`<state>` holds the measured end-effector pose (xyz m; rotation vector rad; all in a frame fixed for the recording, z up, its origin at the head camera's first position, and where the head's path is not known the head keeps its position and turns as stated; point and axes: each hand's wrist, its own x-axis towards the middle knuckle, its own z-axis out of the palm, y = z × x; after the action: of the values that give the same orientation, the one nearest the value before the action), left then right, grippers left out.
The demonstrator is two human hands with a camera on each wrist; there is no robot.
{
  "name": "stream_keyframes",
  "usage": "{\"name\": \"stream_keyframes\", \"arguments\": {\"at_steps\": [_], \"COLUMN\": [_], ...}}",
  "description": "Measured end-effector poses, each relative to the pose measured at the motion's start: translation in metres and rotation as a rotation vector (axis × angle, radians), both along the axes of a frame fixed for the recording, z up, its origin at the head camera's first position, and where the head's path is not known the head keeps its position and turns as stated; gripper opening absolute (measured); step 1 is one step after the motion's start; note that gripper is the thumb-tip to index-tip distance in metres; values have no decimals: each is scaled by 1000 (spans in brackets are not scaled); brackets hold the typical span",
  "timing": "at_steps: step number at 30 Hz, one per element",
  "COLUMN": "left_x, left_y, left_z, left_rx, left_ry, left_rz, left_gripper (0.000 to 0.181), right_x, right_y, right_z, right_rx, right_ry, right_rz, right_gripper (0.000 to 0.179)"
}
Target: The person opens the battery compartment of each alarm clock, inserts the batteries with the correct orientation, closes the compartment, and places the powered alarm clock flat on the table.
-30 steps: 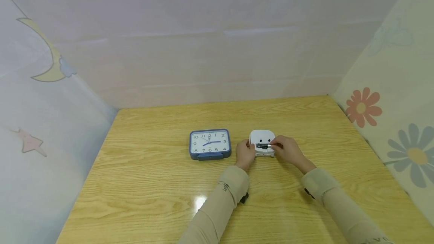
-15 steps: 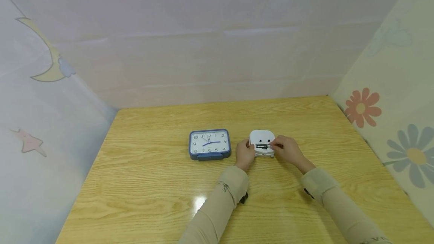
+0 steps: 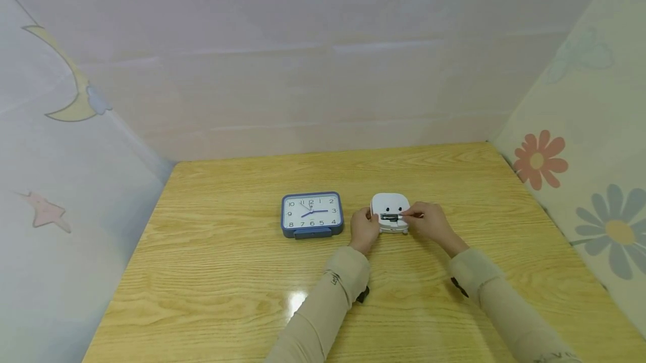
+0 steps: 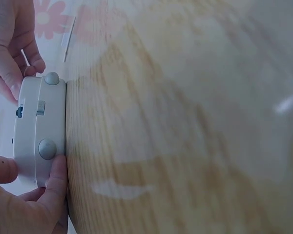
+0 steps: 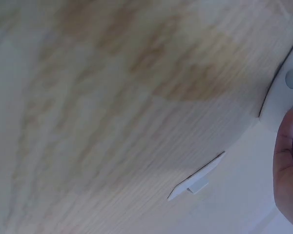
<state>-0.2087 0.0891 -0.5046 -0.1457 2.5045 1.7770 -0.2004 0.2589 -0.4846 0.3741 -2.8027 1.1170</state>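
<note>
A small white alarm clock (image 3: 390, 201) lies back up on the table, with two black knobs and an uncovered battery slot. In the slot lies a dark battery (image 3: 390, 217). My left hand (image 3: 364, 232) grips the clock's left edge, thumb on top and fingers at the side. My right hand (image 3: 431, 224) pinches at the battery's right end with thumb and forefinger; the fingertips partly hide that end. Two rounded feet show on the clock's side (image 4: 31, 131) in the left wrist view. The right wrist view catches only part of the right hand (image 5: 289, 170) beside the clock.
A blue-rimmed alarm clock (image 3: 312, 214) lies face up left of my left hand. A thin white piece with a tab (image 5: 198, 179) rests on the wooden table (image 3: 227, 273) near the right hand. Printed cloth walls (image 3: 323, 99) stand behind and at both sides.
Both hands stay almost in place. The right fingertips shift very slightly at the battery's end, and the battery sits about the same in its slot.
</note>
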Motion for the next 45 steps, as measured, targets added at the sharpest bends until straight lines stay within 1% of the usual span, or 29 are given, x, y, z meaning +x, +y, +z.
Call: {"name": "stream_keyframes", "arguments": {"at_steps": [3, 5, 7, 10, 14, 16, 19, 21, 24, 28, 33, 40, 41, 45], "left_x": [0, 0, 0, 0, 0, 1, 3, 4, 4, 3, 3, 2, 2, 1], "left_y": [0, 0, 0, 0, -1, -1, -1, -1, -1, -1, -2, -1, -1, -1], "left_z": [1, 1, 1, 0, 1, 2, 3, 4, 4, 5, 5, 5, 4, 3], "left_rx": [11, 19, 26, 42, 35, 29, 26, 11, -12, -13, -19, -9, -8, -8], "left_ry": [-23, -37, -44, -51, -43, -44, -53, -42, -24, -26, -16, -24, -24, -11], "left_rz": [-9, -13, -13, -10, -13, -16, -16, -11, 1, -3, -13, -18, -16, -12], "left_gripper": [24, 24, 25, 26, 25, 26, 27, 26, 25, 26, 26, 26, 26, 25], "right_x": [-2, -3, -4, -5, -6, -7, -9, -11, -14, -17, -18, -20, -20, -20], "right_y": [1, 2, 2, 1, 1, 1, 0, 1, 2, 1, -1, -2, -2, -3], "right_z": [4, 6, 7, 7, 6, 6, 6, 6, 7, 10, 12, 12, 11, 11], "right_rx": [-25, -38, -46, -59, -94, -152, -260, -320, -354, -370, -379, -379, -385, -388], "right_ry": [-111, -161, -192, -215, -260, -308, -404, -467, -531, -573, -602, -623, -626, -621], "right_rz": [-33, -49, -55, -62, -82, -90, -115, -137, -168, -195, -229, -247, -259, -260], "right_gripper": [8, 8, 8, 9, 9, 11, 12, 13, 13, 11, 9, 11, 11, 11]}}
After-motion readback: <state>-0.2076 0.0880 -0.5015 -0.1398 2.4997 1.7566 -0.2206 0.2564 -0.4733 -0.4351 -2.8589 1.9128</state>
